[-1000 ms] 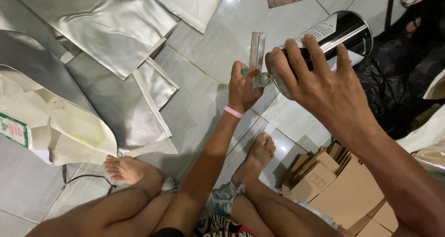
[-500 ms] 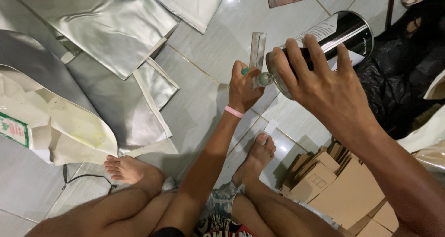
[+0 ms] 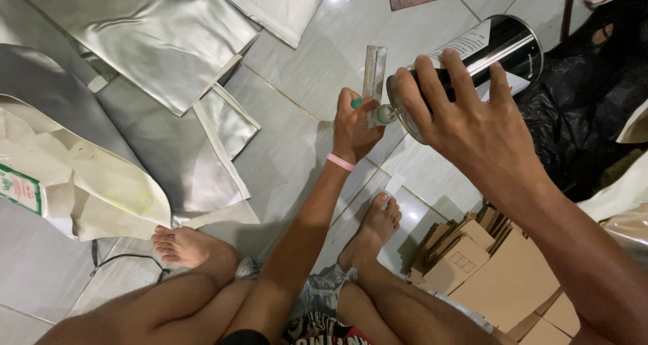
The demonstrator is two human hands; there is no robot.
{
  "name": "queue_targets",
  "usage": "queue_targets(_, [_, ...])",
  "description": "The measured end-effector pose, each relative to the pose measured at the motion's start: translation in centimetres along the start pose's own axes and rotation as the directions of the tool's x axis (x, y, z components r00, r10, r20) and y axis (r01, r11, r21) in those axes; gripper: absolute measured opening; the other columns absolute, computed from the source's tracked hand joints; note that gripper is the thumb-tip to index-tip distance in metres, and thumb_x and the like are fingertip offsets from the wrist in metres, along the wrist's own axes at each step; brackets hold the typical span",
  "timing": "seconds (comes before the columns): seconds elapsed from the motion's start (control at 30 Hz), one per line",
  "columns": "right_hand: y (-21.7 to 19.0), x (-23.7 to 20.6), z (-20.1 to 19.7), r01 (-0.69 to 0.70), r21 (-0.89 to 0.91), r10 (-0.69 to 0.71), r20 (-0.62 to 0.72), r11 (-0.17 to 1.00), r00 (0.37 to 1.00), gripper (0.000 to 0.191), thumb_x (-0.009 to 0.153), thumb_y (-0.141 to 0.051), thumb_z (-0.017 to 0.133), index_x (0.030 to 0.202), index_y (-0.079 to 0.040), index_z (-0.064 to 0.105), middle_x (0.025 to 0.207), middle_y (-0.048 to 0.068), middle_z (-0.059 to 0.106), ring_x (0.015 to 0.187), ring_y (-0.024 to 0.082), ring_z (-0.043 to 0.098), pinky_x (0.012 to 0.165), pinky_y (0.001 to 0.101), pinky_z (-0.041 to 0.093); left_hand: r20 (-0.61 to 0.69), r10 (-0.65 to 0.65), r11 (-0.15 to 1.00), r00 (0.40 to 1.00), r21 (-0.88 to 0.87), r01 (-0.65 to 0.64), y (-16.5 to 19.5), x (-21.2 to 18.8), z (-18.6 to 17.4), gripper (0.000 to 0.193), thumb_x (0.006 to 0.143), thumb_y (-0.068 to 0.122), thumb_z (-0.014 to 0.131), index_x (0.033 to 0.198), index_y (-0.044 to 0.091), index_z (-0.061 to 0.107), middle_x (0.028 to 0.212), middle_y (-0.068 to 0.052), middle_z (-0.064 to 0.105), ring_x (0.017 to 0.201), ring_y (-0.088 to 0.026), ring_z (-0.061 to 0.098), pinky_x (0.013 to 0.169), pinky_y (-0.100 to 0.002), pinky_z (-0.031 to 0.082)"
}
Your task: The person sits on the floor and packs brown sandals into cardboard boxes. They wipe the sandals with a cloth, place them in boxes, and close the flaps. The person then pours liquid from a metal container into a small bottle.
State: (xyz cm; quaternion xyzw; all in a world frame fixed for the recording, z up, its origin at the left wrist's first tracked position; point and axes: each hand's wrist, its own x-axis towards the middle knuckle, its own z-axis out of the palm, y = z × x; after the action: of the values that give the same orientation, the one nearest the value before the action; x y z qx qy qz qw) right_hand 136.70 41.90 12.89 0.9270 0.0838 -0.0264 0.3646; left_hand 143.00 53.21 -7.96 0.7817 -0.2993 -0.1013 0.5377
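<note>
Right hand [image 3: 482, 132] grips the tilted shiny metal can [image 3: 472, 62]; left hand [image 3: 354, 126] clamps a small green-capped bottle [image 3: 378, 114] at its mouth — a wobble could spill onto the tiled floor [image 3: 304, 68].

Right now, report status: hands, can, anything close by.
Right hand grips the tilted metal can. Left hand holds a small bottle at its rim. Cardboard pieces close below.

A single head-worn camera looks steeply down from close above the seated person's own lap, facing the tiled floor [image 3: 304, 68]. Both forearms run up from the lower edge, and the bare feet lie just below mid-frame.
</note>
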Motion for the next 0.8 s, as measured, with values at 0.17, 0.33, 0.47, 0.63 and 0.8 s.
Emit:
queue_targets(0.17, [0.00, -0.11, 0.19, 0.015, -0.006, -0.015, 0.029, 1.000, 0.999, 0.075, 0.081, -0.037, 0.084, 0.147, -0.020, 0.053, 0.136, -0.001, 0.061, 0.127, 0.020, 0.056, 0.097, 0.0443, 0.054, -0.009, 0.015, 1.000, 1.000, 0.012, -0.015, 0.04, 0.11, 0.05, 0.030, 0.070, 0.014, 0.084, 0.093, 0.010, 0.065, 0.091, -0.009, 0.047, 0.085, -0.027, 0.053, 0.067, -0.040, 0.050])
queue_targets(0.33, [0.04, -0.12, 0.38, 0.007, 0.042, -0.009, 0.037, 0.999, 0.999, 0.075, 0.085, -0.036, 0.084, 0.151, -0.019, 0.052, 0.140, 0.001, 0.060, 0.131, 0.022, 0.056, 0.100, 0.0467, 0.054, -0.002, 0.030, 1.000, 1.000, 0.003, -0.030, 0.08, 0.27, 0.04, 0.031, 0.068, 0.013, 0.084, 0.092, 0.009, 0.065, 0.091, -0.009, 0.047, 0.086, -0.027, 0.052, 0.067, -0.040, 0.049])
queue_targets(0.47, [0.04, -0.15, 0.36, 0.003, 0.036, -0.004, 0.028, 0.999, 1.000, 0.077, 0.079, -0.037, 0.085, 0.147, -0.019, 0.053, 0.136, 0.000, 0.060, 0.128, 0.021, 0.056, 0.098, 0.0453, 0.054, 0.000, 0.016, 1.000, 1.000, 0.009, -0.016, 0.11, 0.30, 0.03, 0.030, 0.069, 0.013, 0.084, 0.091, 0.009, 0.065, 0.091, -0.009, 0.047, 0.085, -0.026, 0.052, 0.066, -0.039, 0.049])
queue_targets(0.63, [0.01, -0.20, 0.43, 0.020, 0.025, -0.021, 0.053, 0.999, 0.998, 0.079, 0.079, -0.037, 0.085, 0.149, -0.020, 0.052, 0.138, 0.000, 0.060, 0.130, 0.021, 0.055, 0.100, 0.0465, 0.053, -0.001, 0.021, 0.999, 1.000, 0.025, -0.021, 0.12, 0.34, 0.06, 0.030, 0.068, 0.014, 0.085, 0.091, 0.009, 0.065, 0.090, -0.009, 0.047, 0.085, -0.026, 0.052, 0.065, -0.039, 0.049])
queue_targets(0.8, [0.01, -0.27, 0.38, 0.004, 0.027, -0.004, 0.027, 1.000, 1.000, 0.077, 0.080, -0.037, 0.085, 0.147, -0.020, 0.053, 0.136, 0.000, 0.060, 0.129, 0.021, 0.054, 0.099, 0.0451, 0.053, 0.007, 0.009, 1.000, 1.000, 0.025, -0.009, 0.16, 0.33, 0.08, 0.031, 0.069, 0.015, 0.085, 0.091, 0.009, 0.065, 0.090, -0.009, 0.047, 0.084, -0.026, 0.052, 0.064, -0.039, 0.049])
